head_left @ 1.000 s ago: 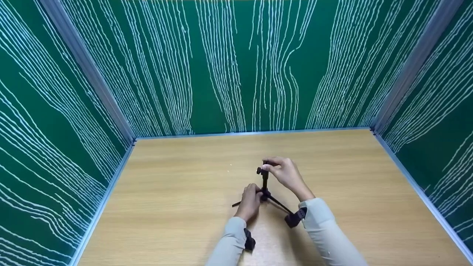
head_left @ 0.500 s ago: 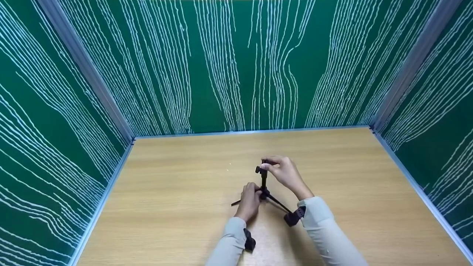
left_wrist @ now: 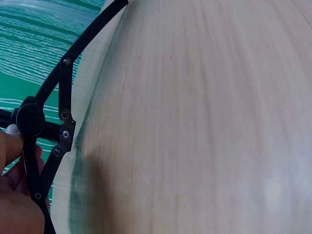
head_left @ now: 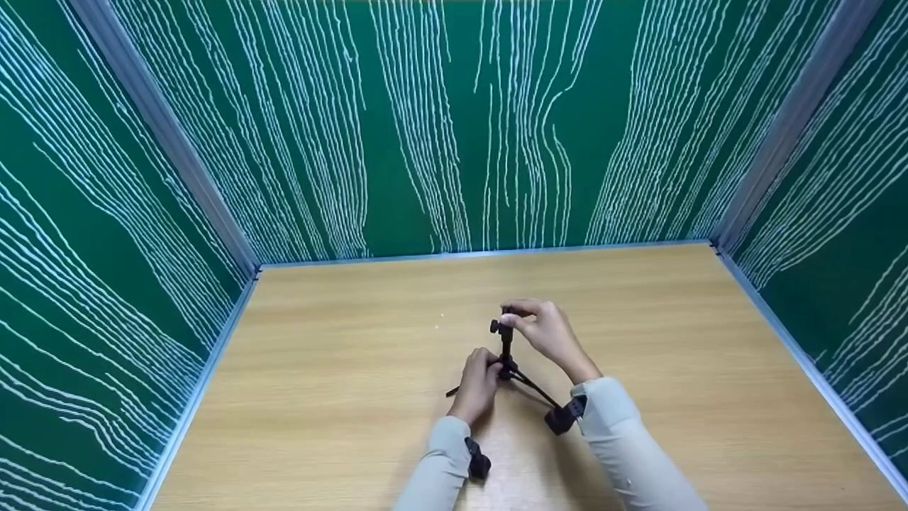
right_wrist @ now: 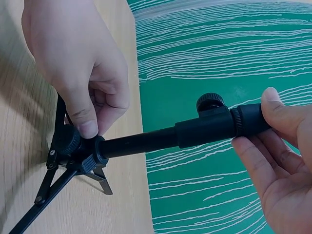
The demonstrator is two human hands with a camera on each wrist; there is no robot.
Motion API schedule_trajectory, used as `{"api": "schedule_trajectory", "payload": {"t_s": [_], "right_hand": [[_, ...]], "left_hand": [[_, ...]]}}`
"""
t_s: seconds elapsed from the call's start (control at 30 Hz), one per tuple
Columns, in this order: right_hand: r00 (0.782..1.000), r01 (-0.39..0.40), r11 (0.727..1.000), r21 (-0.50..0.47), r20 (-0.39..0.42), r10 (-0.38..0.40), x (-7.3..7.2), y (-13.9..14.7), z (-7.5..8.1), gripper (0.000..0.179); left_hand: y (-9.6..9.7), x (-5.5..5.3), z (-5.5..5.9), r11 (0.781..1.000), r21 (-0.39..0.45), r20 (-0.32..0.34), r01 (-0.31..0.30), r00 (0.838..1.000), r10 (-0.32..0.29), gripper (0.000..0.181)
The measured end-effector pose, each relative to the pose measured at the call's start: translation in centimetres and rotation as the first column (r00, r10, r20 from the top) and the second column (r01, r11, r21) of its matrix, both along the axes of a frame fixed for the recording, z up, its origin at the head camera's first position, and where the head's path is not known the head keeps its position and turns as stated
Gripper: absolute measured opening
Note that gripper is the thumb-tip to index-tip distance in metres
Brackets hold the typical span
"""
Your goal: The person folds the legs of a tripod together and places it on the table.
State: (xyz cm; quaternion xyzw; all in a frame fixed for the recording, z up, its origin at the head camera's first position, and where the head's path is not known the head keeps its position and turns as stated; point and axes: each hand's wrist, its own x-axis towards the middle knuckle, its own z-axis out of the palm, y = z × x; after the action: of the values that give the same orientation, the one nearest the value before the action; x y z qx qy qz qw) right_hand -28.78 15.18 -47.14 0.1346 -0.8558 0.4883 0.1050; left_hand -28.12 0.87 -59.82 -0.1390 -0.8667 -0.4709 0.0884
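Since the earlier head frame, the left hand has been shifting slightly, and near the hub two dark leg lines are now showing side by side where one was showing; the right hand is staying almost where it was. A black tripod is standing with its column upright over the table, between the hands, its legs spreading outward; whether every foot is touching the table cannot be told. The step in hand seems to be adjusting the legs at the hub while the top is being steadied. The next move probably calls for keeping the column upright as the left hand is settling the legs, so that the weight is resting evenly before either hand is letting go. The left fingers are curling in around the tripod beside the hub, the thumb pressing close by the round knob; how much of a leg they are enclosing is partly hidden. The right fingers are pinching the column's top end, thumb on one side and fingertips on the other, spaced only by its thickness. The smaller knob is jutting from the collar, untouched.
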Motion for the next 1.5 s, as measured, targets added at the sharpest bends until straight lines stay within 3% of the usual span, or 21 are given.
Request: {"api": "schedule_trajectory", "payload": {"t_s": [0.5, 0.77, 1.5], "right_hand": [[1.0, -0.01, 1.0, -0.005, 0.01, 0.01, 0.06, 0.07, 0.12, 0.027], [0.999, -0.008, 1.0, 0.009, -0.051, 0.008, -0.19, -0.1, 0.06, 0.024], [0.999, -0.018, 1.0, 0.023, -0.043, 0.019, -0.15, -0.19, 0.28, 0.025]], "left_hand": [[0.07, 0.16, 0.06, 1.0, 0.007, -0.062, -0.002, 0.998, 0.002, 0.004], [0.02, 0.1, 0.4, 1.0, 0.008, -0.113, -0.002, 0.994, 0.003, 0.004], [-0.24, 0.15, 0.92, 0.999, 0.029, -0.084, -0.014, 0.996, 0.016, 0.004]]}}
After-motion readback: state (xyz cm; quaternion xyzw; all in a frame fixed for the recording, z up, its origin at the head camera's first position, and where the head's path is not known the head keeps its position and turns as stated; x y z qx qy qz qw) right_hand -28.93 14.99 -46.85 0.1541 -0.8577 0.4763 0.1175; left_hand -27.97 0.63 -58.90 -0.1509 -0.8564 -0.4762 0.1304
